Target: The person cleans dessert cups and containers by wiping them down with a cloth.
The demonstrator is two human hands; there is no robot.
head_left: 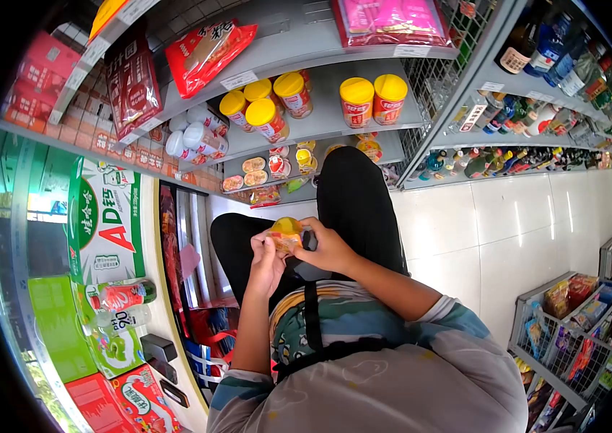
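Observation:
Above my lap, both hands hold a small container [286,229] with a yellow top and an orange printed label; its exact kind is too small to read. My left hand [265,261] grips its left side, thumb against the label. Fingers of my right hand [329,249] close round its right side. Similar small tubs [306,160] with yellow lids stand on the low shelf ahead, beside several small packs with red and white labels [278,166]. My knees in black trousers [356,191] are bent on either side of the hands.
Yellow-lidded canisters [268,120] and white-lidded jars [205,139] fill the shelf [328,133] above. Bottles line the racks [483,108] at right. Wire baskets of snacks [573,339] stand lower right. Drink cartons [107,224] and bottles [127,294] are at left.

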